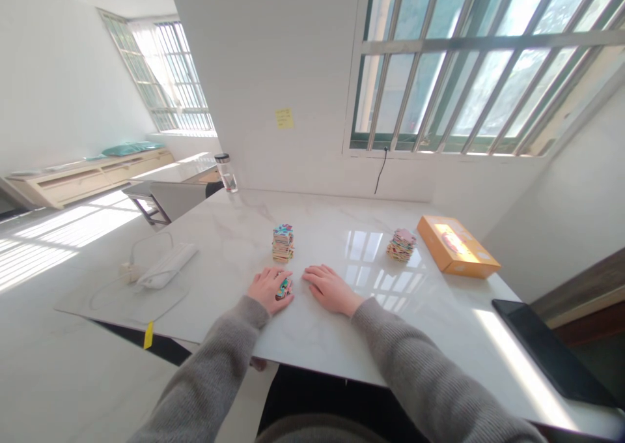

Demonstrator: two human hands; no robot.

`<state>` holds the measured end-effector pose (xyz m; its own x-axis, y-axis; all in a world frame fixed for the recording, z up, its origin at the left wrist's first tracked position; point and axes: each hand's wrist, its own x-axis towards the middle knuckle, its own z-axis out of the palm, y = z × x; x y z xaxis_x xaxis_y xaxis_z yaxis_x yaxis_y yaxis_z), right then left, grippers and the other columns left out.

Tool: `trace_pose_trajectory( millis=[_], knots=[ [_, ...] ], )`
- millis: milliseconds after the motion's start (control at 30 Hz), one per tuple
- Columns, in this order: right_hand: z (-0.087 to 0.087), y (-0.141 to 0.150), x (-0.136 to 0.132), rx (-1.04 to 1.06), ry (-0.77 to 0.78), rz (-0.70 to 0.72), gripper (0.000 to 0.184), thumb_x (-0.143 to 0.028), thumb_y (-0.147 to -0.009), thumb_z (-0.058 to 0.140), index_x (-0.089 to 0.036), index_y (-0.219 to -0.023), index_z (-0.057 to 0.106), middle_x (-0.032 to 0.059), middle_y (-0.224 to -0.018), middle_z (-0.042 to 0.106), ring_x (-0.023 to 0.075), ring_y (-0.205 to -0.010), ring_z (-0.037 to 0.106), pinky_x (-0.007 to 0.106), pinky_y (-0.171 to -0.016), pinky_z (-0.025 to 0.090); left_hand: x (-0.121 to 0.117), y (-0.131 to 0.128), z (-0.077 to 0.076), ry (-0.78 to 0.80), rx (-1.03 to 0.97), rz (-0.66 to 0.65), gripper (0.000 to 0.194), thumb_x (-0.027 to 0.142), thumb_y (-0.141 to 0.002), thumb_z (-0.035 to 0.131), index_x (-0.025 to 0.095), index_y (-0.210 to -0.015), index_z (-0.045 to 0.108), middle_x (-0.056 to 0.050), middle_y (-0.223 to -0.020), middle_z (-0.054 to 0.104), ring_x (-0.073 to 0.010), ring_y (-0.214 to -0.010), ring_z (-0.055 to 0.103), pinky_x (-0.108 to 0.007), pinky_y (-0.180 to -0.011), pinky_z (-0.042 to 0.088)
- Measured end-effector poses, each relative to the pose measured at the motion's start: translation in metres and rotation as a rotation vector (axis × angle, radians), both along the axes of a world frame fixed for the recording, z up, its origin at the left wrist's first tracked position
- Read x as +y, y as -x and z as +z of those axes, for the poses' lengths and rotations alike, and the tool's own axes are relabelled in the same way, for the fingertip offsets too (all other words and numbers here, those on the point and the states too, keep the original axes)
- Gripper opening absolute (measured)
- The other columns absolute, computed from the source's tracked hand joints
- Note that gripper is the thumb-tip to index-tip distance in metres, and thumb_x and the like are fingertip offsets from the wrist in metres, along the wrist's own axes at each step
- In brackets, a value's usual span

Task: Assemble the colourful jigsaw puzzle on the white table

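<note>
My left hand (pixel 268 289) rests on the white marble-patterned table, its fingers and thumb closed around a few colourful jigsaw puzzle pieces (pixel 284 289). The hand partly hides them, so how many there are is unclear. Just beyond it stands a stack of puzzle pieces (pixel 283 242) with a blue and purple top. My right hand (pixel 329 288) lies on the bare tabletop to the right, fingers stretched out and holding nothing. Farther right is a second, slightly uneven stack of puzzle pieces (pixel 402 245) with a pink top.
An orange box (pixel 457 247) lies at the right, with a black tablet-like slab (pixel 551 348) nearer me. Toward the left are a white power strip (pixel 168 266) with cables and a clear bottle (pixel 227 173) by the wall. The table's front edge (pixel 322 369) runs close to my body.
</note>
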<state>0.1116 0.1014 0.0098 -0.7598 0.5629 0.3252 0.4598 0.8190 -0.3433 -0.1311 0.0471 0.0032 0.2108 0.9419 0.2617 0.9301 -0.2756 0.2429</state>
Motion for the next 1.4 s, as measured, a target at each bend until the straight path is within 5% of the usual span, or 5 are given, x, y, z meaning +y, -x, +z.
trace_pose_trajectory(
  millis=[300,567,1000,1167,1400],
  knots=[
    [-0.003,-0.007,-0.001,-0.004,0.017,-0.014,0.041,-0.018,-0.096,0.048,-0.02,-0.136,0.056,0.0116,-0.142,0.057,0.0234,-0.135,0.049,0.049,-0.12,0.029,0.009,0.021,0.006,-0.078,-0.17,-0.105,0.074,0.039,-0.071,0.076,0.021,-0.138,0.049,-0.014,-0.135,0.055,-0.0333,-0.124,0.05,-0.047,-0.109,0.04],
    [-0.005,-0.01,0.0,0.006,0.034,-0.015,0.046,-0.018,-0.096,0.048,-0.018,-0.141,0.051,0.0127,-0.142,0.056,0.0242,-0.134,0.049,0.049,-0.12,0.029,0.01,0.049,0.032,0.059,-0.194,-0.299,0.031,0.021,-0.069,0.068,0.022,-0.1,0.064,-0.008,-0.108,0.069,-0.0263,-0.105,0.061,-0.041,-0.1,0.046],
    [0.0,-0.018,-0.002,0.103,0.099,-0.026,0.046,-0.019,-0.097,0.047,-0.018,-0.142,0.05,0.0149,-0.131,0.061,0.0242,-0.125,0.053,0.045,-0.111,0.042,0.021,0.046,0.053,0.167,-0.131,-0.287,0.018,0.032,-0.075,0.073,0.022,-0.087,0.065,-0.006,-0.1,0.069,-0.0259,-0.1,0.061,-0.039,-0.096,0.047],
    [0.004,-0.026,-0.003,0.328,0.246,-0.092,0.039,-0.022,-0.097,0.045,-0.021,-0.135,0.054,0.0101,-0.117,0.067,0.0213,-0.113,0.06,0.042,-0.105,0.045,0.018,0.007,0.054,0.04,-0.133,-0.309,0.022,0.034,-0.077,0.076,0.022,-0.092,0.065,-0.006,-0.1,0.068,-0.0258,-0.101,0.061,-0.038,-0.094,0.047],
    [0.008,-0.063,-0.003,0.449,0.45,-0.218,0.035,-0.029,-0.097,0.043,-0.019,-0.126,0.06,-0.0009,-0.078,0.064,0.0149,-0.074,0.061,0.03,-0.074,0.051,0.025,-0.089,0.024,0.012,-0.107,-0.376,0.025,0.035,-0.08,0.078,0.024,-0.098,0.065,-0.006,-0.101,0.065,-0.0253,-0.099,0.062,-0.038,-0.088,0.047]
  ],
)
